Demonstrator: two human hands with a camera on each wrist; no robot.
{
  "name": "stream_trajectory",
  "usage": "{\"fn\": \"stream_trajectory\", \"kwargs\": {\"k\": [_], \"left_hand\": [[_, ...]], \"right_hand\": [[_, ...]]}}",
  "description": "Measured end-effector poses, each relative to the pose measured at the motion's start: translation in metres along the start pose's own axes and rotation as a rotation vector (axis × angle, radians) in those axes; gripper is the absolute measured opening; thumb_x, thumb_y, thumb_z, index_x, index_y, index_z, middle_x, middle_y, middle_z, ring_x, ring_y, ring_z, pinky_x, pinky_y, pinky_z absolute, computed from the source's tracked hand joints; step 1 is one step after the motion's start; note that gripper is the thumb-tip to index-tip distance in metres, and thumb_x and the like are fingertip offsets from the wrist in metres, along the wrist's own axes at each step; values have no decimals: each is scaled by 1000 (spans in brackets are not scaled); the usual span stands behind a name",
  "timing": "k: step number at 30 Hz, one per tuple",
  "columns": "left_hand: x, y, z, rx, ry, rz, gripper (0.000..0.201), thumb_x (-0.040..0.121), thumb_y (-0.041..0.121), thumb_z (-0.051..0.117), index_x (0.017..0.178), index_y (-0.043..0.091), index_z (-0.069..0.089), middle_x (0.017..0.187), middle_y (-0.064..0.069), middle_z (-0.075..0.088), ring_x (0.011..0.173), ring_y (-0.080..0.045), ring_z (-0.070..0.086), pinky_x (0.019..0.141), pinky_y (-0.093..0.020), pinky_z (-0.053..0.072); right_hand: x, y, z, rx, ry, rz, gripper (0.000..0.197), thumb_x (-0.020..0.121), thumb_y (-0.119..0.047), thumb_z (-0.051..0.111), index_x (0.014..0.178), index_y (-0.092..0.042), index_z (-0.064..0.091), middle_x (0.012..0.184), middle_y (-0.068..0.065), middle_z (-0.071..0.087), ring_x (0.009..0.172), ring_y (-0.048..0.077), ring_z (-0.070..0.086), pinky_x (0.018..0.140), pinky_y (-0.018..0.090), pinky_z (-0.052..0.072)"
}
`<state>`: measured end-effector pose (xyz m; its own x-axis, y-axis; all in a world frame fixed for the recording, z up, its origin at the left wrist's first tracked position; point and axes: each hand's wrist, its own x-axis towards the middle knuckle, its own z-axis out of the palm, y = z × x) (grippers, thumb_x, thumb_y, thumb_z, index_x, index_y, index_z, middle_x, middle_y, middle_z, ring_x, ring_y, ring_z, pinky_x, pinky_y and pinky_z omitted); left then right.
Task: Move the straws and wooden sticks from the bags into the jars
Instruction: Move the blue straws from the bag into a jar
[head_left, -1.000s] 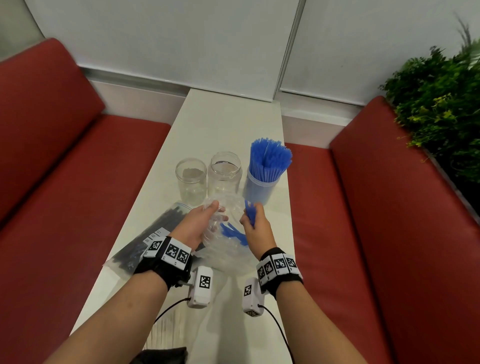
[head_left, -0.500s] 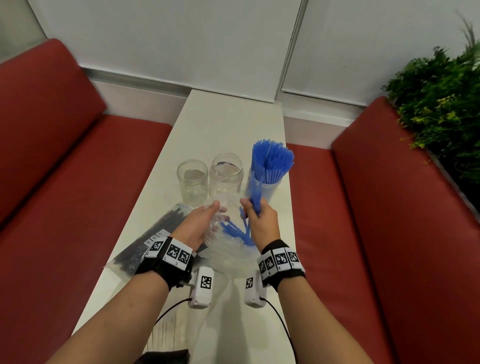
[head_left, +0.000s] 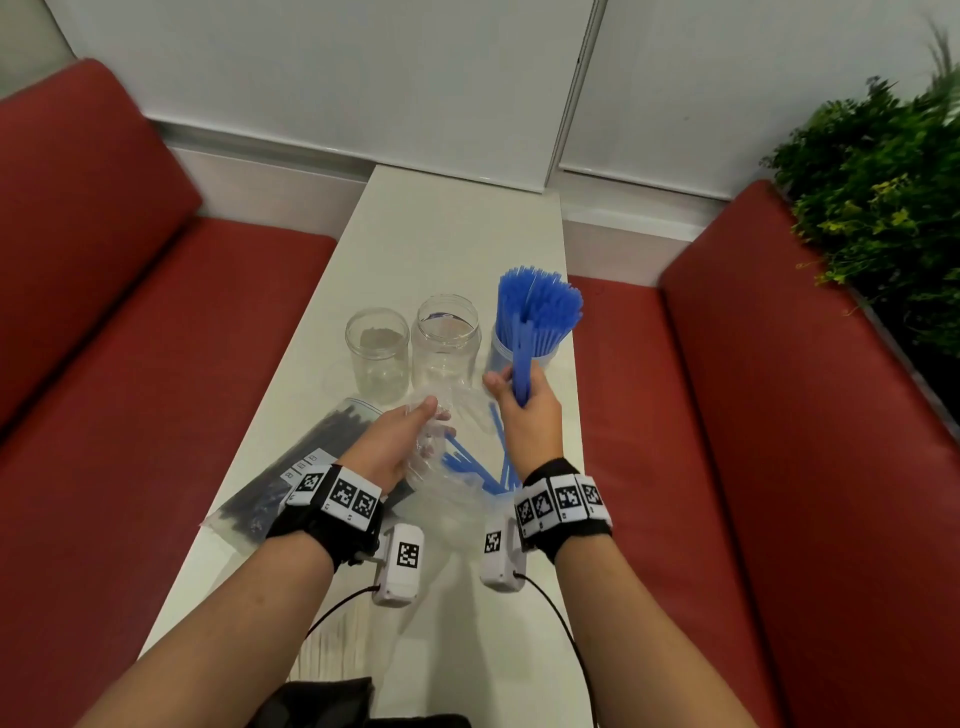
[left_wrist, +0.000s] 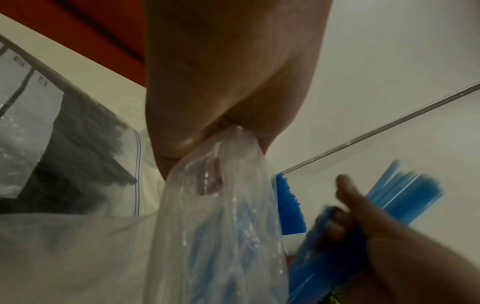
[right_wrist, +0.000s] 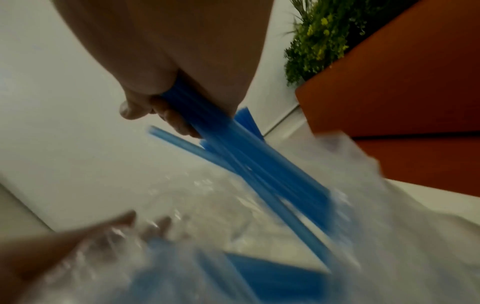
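Jars: three, namely two empty jars (head_left: 376, 353) (head_left: 445, 340) and one jar of blue straws (head_left: 519, 349). Bags: two, a clear bag (head_left: 447, 467) and a bag of black straws (head_left: 306, 457). Hands: two.

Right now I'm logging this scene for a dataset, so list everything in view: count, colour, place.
jars: three, clear, mid-table; the right one full of blue straws
held straws: bunch, blue, above the right jar
loose straws: several, blue, in the clear bag
clear bag: one, between the wrists
dark sticks bag: one, table's left edge
table: one, white
benches: two, red, both sides
plant: one, green, far right
left hand: grips the clear bag
right hand: grips the held straws
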<state>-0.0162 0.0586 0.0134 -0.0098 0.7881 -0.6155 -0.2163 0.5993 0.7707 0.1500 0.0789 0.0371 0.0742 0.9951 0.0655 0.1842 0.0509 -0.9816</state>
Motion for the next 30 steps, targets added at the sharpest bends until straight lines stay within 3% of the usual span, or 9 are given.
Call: {"fn": "stream_trajectory", "kwargs": {"k": [4, 6, 8, 13, 19, 21, 24, 30], "left_hand": [[3, -1, 3, 14, 14, 9, 43, 108, 39, 48, 123, 3, 65, 120, -22, 72, 70, -22, 52, 68, -33, 45], [5, -3, 2, 17, 4, -3, 44, 108, 40, 48, 124, 2, 64, 115, -21, 73, 66, -19, 52, 63, -32, 44], [7, -3, 1, 14, -8, -25, 43, 107, 40, 50, 124, 3, 65, 108, -19, 71, 68, -20, 57, 64, -33, 48], [7, -1, 6, -43, -48, -42, 32, 107, 34, 53, 111, 6, 66, 114, -22, 68, 81, -28, 70, 73, -39, 57], [10, -3, 8, -27, -66, -23, 33, 106, 34, 55, 114, 5, 67, 120, -22, 70, 100, -36, 71, 88, -47, 58], [11, -4, 7, -13, -61, -19, 32, 105, 34, 56, 114, 6, 69, 116, -21, 72, 91, -33, 72, 85, -45, 58], [13, -7, 3, -38, -64, -18, 34, 106, 33, 55, 114, 3, 67, 108, -23, 74, 71, -26, 68, 69, -36, 57], [17, -11, 0, -80, -51, -27, 33, 105, 33, 56, 107, 2, 67, 91, -18, 74, 68, -26, 65, 62, -33, 54]], "right_hand": [[10, -46, -4, 89, 35, -99, 17, 96, -30, 67, 92, -15, 60, 67, -6, 53, 61, 12, 46, 61, 28, 46], [12, -63, -5, 193, 71, -140, 12, 97, -25, 66, 89, -20, 59, 70, -11, 56, 59, 16, 45, 59, 33, 45], [13, -69, -5, 320, 95, -148, 11, 97, -23, 66, 89, -22, 59, 72, -13, 58, 57, 14, 47, 57, 31, 45], [9, -45, 2, 440, 127, -29, 19, 97, -26, 68, 97, -9, 59, 64, 1, 52, 57, 16, 50, 60, 27, 49], [-1, -12, 11, 471, 63, 121, 24, 96, -32, 69, 87, -11, 60, 66, 8, 53, 61, 19, 54, 64, 30, 53], [5, -14, 9, 470, 23, 114, 27, 97, -34, 66, 82, -12, 60, 63, 7, 53, 58, 19, 55, 62, 29, 53], [33, -31, -3, 456, 76, 17, 28, 97, -34, 65, 82, -13, 56, 59, 3, 51, 53, 17, 51, 56, 29, 50], [108, -56, -28, 394, 173, -52, 13, 97, -19, 64, 90, -17, 54, 58, -6, 51, 53, 13, 48, 56, 28, 47]]}}
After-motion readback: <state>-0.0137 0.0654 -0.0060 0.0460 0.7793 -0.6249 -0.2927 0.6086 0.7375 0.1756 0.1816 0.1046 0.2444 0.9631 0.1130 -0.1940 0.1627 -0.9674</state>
